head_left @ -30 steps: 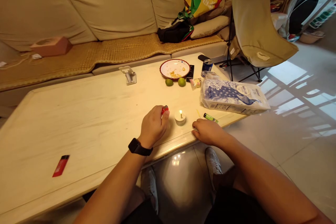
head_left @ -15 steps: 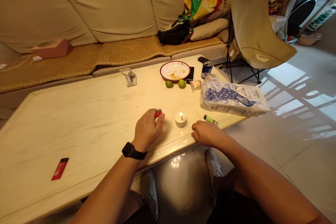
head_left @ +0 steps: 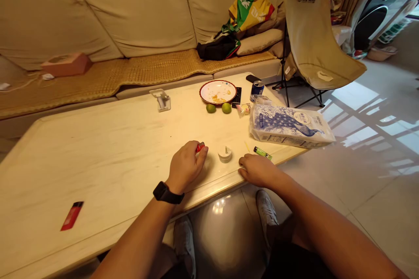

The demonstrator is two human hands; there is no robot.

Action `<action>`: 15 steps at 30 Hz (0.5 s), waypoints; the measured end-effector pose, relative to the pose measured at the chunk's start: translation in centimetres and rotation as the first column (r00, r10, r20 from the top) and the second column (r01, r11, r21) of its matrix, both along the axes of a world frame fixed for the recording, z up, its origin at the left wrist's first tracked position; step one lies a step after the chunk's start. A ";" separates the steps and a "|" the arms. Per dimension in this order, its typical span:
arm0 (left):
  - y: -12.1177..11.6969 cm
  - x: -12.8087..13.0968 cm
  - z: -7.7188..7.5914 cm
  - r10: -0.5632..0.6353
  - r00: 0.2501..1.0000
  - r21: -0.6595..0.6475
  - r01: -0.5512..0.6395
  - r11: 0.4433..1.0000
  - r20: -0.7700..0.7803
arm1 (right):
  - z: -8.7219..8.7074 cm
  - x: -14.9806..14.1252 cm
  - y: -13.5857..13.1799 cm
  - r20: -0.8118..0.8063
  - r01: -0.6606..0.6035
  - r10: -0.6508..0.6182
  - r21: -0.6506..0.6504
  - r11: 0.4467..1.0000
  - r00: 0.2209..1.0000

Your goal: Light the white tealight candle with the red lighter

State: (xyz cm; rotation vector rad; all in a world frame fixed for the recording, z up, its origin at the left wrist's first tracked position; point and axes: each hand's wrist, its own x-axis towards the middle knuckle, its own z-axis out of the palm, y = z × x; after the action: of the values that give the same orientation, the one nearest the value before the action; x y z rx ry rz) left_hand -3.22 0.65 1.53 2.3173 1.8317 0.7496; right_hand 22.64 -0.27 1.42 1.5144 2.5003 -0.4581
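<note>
My left hand, with a black watch on its wrist, is closed around a red lighter whose end pokes out by the thumb. Just right of it stands a small white tealight candle with a wick and no flame visible. My right hand rests at the table's near edge, fingers loosely curled and a gap between finger and thumb; nothing shows in it. Beyond its knuckles lies a green lighter, beside a thin yellow strip. A second red lighter lies far to the left.
On the pale table are a plate with food scraps, two green limes, a blue can, a tissue pack overhanging the right edge, and a phone stand. A sofa and folding chair stand behind.
The candle's flame, lit in both earlier frames, is gone. My left hand with the red lighter drew left from the candle, then shifted slightly back. My right hand stays put. The view tilted up slightly.
</note>
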 end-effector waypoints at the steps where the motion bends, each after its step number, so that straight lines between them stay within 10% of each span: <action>1: 0.0 0.1 0.0 -0.005 1.000 0.002 0.005 1.000 -0.001 | 0.0 0.0 0.0 -0.002 0.000 0.000 0.003 1.000 1.000; 15: -0.2 3.6 0.4 -0.108 0.991 0.063 0.113 0.992 -0.080 | 0.1 -0.2 0.0 0.019 0.015 -0.015 -0.019 1.000 1.000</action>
State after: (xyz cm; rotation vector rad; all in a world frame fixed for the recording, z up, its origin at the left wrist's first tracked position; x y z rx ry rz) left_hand 0.43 0.46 1.89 2.4996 1.7148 0.7282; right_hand 22.47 -0.23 1.55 1.5245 2.4645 -0.4659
